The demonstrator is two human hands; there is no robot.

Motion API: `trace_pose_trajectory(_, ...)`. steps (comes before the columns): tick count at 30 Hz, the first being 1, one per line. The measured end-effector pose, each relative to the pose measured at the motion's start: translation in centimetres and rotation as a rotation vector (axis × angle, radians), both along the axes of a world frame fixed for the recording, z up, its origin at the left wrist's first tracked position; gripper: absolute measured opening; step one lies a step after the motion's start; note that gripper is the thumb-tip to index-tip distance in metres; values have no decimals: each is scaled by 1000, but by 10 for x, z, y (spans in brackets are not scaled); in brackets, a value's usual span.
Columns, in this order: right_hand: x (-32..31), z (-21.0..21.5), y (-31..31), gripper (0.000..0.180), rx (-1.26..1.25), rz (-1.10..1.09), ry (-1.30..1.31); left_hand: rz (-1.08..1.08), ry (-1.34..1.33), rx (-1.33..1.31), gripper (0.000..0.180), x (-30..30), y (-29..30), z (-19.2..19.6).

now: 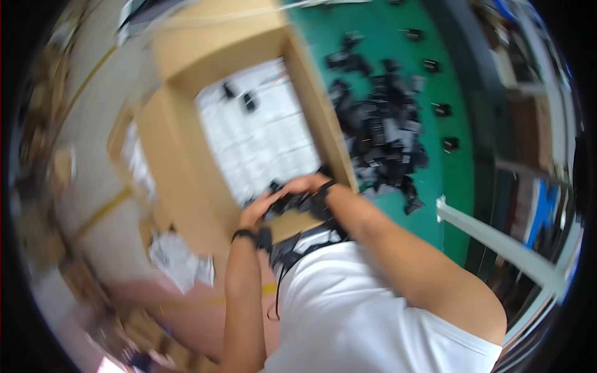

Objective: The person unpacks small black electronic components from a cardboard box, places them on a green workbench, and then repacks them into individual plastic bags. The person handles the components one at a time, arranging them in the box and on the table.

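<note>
Left hand point(256, 209), right hand point(304, 184) curved over blurred black pieces point(290, 202)
Flat-walled cardboard box point(188, 140) below; neither grip can be told.

Matt brown cardboard on the carton point(186, 149), and inside it, smooth white packets point(261, 146), paper or plastic, hard to tell! Across the smooth green surface point(438, 180), black pieces point(378, 127) flash glossy, plastic-looking highlights; the white shirt point(348, 304) is matt cloth, the pale rail point(497, 240) metal-looking.
</note>
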State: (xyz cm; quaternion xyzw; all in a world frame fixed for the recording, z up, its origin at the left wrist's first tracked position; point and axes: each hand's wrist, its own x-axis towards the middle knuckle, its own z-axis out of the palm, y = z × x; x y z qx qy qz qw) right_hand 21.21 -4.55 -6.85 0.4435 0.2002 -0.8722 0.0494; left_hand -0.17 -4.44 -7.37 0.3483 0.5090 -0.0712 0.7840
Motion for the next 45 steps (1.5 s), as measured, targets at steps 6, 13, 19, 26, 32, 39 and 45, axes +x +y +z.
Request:
trace_pose_trajectory(6, -15, -8, 1, 35, 111, 200, -111, 83, 160, -267, 51, 4, 1, 10)
trace_pose_trajectory(13, -7, 9, -6, 32, 18, -110, -19, 166, 47, -313, 51, 23, 8, 29)
trace_pose_trajectory(19, 7, 39, -4, 30, -215, -364, 188, 261, 73, -305, 55, 25, 22, 60)
trace_pose_trajectory(26, 59, 135, 2, 32, 31, -457, 277, 95, 4, -208, 52, 60, 57, 161)
trace_pose_trajectory(32, 166, 247, 33, 52, 951, -388, -170, 74, -314, 219, 47, 161, 105, 241)
trace_pose_trajectory(39, 276, 265, -15, 61, 1051, -513, -865, -37, -301, 652, 52, 320, 93, 222)
trace_pose_trajectory(45, 282, 241, -37, 66, 1087, -333, -1076, -152, -324, 1215, 55, 314, 60, 191)
